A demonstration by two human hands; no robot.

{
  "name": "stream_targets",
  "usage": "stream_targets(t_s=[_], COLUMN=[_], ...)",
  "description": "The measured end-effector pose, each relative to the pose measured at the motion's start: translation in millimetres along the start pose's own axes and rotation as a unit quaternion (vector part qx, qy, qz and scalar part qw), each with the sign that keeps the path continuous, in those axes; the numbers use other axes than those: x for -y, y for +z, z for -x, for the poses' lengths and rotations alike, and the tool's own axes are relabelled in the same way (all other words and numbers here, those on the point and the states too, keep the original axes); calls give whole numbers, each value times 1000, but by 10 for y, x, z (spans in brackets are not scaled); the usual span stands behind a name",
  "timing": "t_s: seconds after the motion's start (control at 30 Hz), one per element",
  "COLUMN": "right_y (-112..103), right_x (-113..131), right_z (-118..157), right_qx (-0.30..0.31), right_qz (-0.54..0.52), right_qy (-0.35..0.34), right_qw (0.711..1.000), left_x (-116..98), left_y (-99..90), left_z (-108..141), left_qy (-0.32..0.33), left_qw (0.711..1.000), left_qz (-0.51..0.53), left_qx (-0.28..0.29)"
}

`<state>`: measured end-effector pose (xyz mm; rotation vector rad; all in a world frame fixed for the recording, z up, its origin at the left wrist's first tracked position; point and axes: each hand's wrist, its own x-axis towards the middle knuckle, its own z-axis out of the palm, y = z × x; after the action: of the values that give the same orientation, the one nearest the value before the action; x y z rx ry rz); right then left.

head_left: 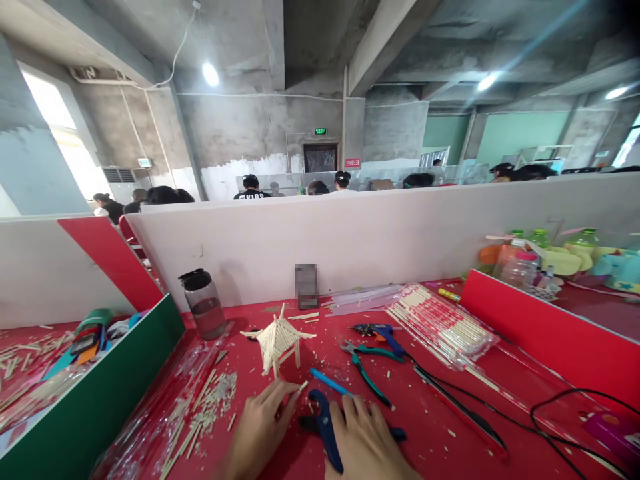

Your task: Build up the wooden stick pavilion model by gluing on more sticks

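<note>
One model (pixel 280 339) upright on the table (pixel 440 457), just beyond the left hand (pixel 265 423).
Pinches a stick (pixel 303 385) there, thumb and finger nearly together; lays the right hand (pixel 365 433) over the cutter (pixel 327 430), fingers slightly spread, cannot tell whether gripping. Could topple the model with a careless left knuckle, or nick skin through a cutter slip.

Head view, forward and down, tabletop (pixel 430 433) near

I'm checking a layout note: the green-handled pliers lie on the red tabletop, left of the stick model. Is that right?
Only the side is wrong: the head view shows the green-handled pliers on the red tabletop, to the right of the stick model, not left.
</note>
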<state>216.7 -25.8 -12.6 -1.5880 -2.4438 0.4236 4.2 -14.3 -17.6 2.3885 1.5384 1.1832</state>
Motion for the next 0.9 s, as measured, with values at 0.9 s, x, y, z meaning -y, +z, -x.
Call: stream_targets(t_s=[0.9], right_y=[-337], right_x=[-326], right_z=[-2445], right_qx=[-64], right_qz=[123], right_qy=[42], right_qw=[989], left_x=[128], left_y=[176], left_z=[69], left_qy=[44], left_qw=[996], left_qz=[57], left_qx=[47])
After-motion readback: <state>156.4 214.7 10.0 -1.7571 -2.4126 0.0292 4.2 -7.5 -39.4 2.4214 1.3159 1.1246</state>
